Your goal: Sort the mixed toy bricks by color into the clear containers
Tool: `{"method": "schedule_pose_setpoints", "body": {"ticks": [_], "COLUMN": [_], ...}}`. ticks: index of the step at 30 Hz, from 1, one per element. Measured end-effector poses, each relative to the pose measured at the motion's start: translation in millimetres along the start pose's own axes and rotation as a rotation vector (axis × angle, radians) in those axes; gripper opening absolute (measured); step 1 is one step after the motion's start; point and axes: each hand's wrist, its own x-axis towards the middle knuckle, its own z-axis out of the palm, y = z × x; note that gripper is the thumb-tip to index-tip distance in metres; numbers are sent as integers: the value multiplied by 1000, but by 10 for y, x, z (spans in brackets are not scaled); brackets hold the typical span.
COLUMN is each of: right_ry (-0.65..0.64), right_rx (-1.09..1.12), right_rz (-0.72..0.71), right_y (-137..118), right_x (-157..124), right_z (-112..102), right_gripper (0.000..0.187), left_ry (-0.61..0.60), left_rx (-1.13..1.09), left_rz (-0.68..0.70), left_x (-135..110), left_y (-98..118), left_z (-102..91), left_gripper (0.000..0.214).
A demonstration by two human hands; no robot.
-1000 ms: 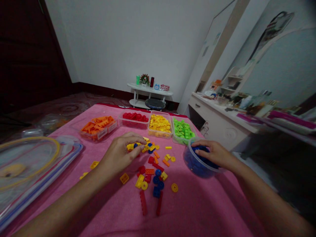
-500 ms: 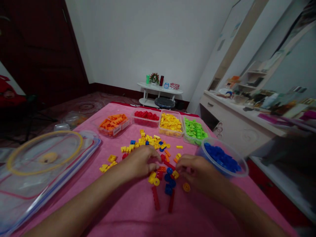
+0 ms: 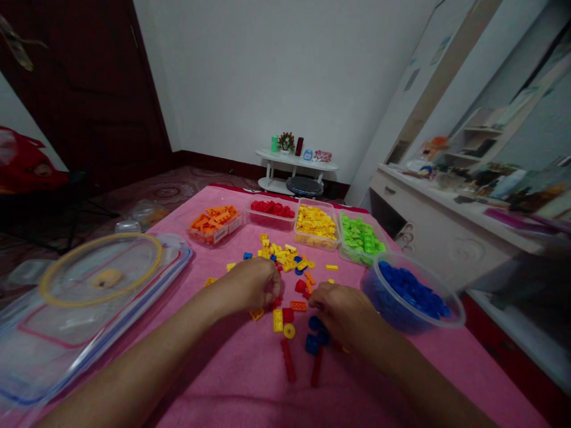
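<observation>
Loose toy bricks (image 3: 288, 261) in yellow, red, orange and blue lie scattered on the pink tablecloth (image 3: 250, 386). My left hand (image 3: 252, 284) rests on the pile with its fingers curled down; what they pinch is hidden. My right hand (image 3: 341, 312) lies just right of it, fingers bent over some blue bricks (image 3: 314, 339). A round clear tub of blue bricks (image 3: 413, 291) stands right of my right hand.
Four clear trays stand in a row at the back: orange (image 3: 214, 223), red (image 3: 272, 213), yellow (image 3: 316, 224), green (image 3: 360, 239). Stacked clear lids (image 3: 89, 291) lie at left. A white dresser (image 3: 446, 238) flanks the table's right edge.
My right hand left the blue tub and came down onto the loose bricks. My left hand drew back toward me over the pile. The view swung left.
</observation>
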Motion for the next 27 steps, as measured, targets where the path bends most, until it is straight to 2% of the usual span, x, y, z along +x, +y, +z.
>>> {"method": "schedule_pose_setpoints", "body": {"ticks": [2,5,8,10,13,15,18,21,27], "right_ry": [20,-8,-6,50,214,278,238,185,60], "right_rx": [-4,-29,-13,28,95,120,124,120,120], "right_rz": [-62,-112,-90,-53,30,68,108,135,62], "right_y": [-59,-160,-185,-130,33,152,281,338,321], "right_x": [90,216,311,373,484,557,629,650,608], "right_z": [29,102,123,58,-125,-226,-234,-111,40], "right_gripper": [25,24,18,15,17,19,18,18,21], "left_ry": [30,194,349,401,399,372,369,361,350], "left_rx": [31,57,20,-28,-60,-64,-77,-75,-38], "left_rz": [-48,-131,-153,-129,-67,-8,45,52,75], "left_x": [-4,12,69,121,181,194,192,190,197], "left_y": [-110,-265,-364,-391,-390,-375,-353,-344,-332], "left_z": [-111,-220,-201,-122,24,101,170,206,257], "left_gripper": [18,22,21,19,19,19,20,20,20]}}
